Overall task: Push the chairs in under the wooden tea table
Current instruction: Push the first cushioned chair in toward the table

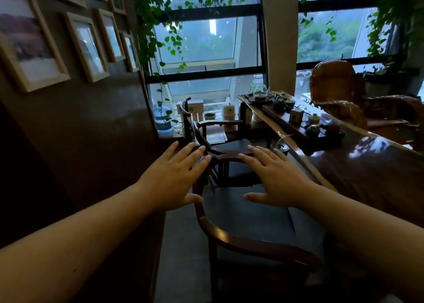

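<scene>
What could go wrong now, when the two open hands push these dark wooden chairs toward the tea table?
1. The nearest dark wooden armchair with a blue seat stands close to the glossy wooden tea table; its arm may hit the table edge.
2. A knock could shake the ceramic tea set on the dark tray.
3. The left hand and right hand grip nothing, so they may slip.
</scene>
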Available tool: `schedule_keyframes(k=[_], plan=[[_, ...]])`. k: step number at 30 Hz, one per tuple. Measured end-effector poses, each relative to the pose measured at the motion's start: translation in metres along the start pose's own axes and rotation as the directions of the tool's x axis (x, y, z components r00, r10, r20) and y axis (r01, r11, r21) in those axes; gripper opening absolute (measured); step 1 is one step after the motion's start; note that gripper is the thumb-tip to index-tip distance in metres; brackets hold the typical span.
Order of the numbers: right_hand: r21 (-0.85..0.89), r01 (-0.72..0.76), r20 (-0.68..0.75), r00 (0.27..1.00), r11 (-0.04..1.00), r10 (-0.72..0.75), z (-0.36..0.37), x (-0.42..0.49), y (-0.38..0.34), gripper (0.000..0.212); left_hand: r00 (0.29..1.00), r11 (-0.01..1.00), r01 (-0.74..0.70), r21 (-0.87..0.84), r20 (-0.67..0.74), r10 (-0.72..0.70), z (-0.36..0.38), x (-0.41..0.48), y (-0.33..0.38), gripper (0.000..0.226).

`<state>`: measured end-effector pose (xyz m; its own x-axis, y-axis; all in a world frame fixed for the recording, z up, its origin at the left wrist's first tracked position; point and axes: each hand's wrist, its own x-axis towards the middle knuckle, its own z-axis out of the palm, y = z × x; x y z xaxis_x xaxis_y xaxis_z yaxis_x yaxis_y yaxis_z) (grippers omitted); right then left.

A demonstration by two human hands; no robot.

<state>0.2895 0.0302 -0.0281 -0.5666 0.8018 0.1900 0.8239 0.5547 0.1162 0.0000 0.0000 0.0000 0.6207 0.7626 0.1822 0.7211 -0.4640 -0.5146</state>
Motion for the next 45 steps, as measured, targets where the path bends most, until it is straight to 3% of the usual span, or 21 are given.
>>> schedule_keyframes(k=[9, 21, 30, 37, 45], plan=[[0.059, 0.024, -0.027, 0.999, 0.998, -0.022, 0.075, 0.107, 0.024, 0.101, 0.997, 0.999, -0.033, -0.008, 0.068, 0.033, 0.087, 0.065, -0.06, 0.093], [0.111, 0.009, 0.084, 0.996, 0.994, -0.018, 0.153, 0.194, 0.06, 0.099, 0.972, 0.985, -0.151, -0.08, 0.17, 0.162, 0.189, 0.158, -0.107, 0.092], [0.149, -0.196, 0.202, 0.966, 0.969, 0.164, 0.196, 0.206, 0.063, 0.097, 0.935, 0.94, -0.312, -0.138, 0.129, 0.329, 0.245, 0.232, -0.131, 0.09], [0.069, -0.438, 0.29, 0.869, 0.896, 0.402, 0.223, 0.218, 0.063, 0.097, 0.837, 0.826, -0.53, -0.191, 0.035, 0.546, 0.304, 0.306, -0.145, 0.089], [0.086, -0.73, 0.328, 0.663, 0.678, 0.673, 0.235, 0.238, 0.026, 0.099, 0.649, 0.621, -0.753, -0.217, -0.087, 0.756, 0.346, 0.347, -0.156, 0.087]])
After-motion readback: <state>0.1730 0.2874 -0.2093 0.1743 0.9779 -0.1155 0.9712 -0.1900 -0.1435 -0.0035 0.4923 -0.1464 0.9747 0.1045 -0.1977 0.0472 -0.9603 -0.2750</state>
